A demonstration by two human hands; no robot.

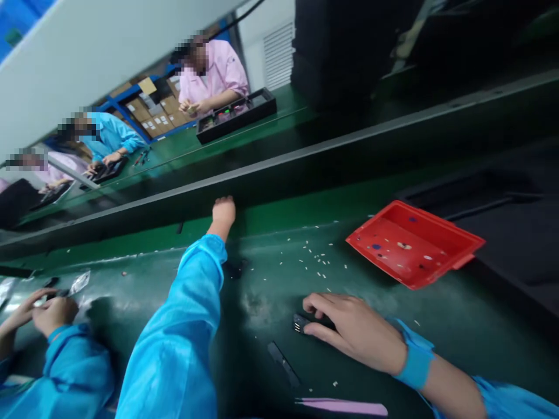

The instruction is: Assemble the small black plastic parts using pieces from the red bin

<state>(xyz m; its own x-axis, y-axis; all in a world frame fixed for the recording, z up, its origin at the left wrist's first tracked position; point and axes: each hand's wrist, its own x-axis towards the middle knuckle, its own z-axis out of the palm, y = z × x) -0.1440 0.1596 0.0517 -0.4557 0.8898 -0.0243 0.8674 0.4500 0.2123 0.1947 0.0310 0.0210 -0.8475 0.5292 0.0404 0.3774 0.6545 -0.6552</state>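
My left hand (224, 214) reaches far forward to the dark ledge at the back of the green bench. Its fingers curl away from me, so anything in them is hidden. Lower right, my right hand (356, 331) has its thumb and bent fingers around a small black plastic part (300, 323) with short pale metal strips on its end. A long narrow black plastic piece (283, 364) lies on the mat just left of and below that hand. Nearer to me rest pink tweezers (343, 405). Tiny white pieces (321, 260) are scattered beyond my right hand.
A red tray (414, 244) with small bits inside sits tilted at the right, beside a large black tray (519, 233). At the left, a co-worker's hands (52, 311) handle a small dark part. Across the ledge, other people work at a bench with a black box (238, 116).
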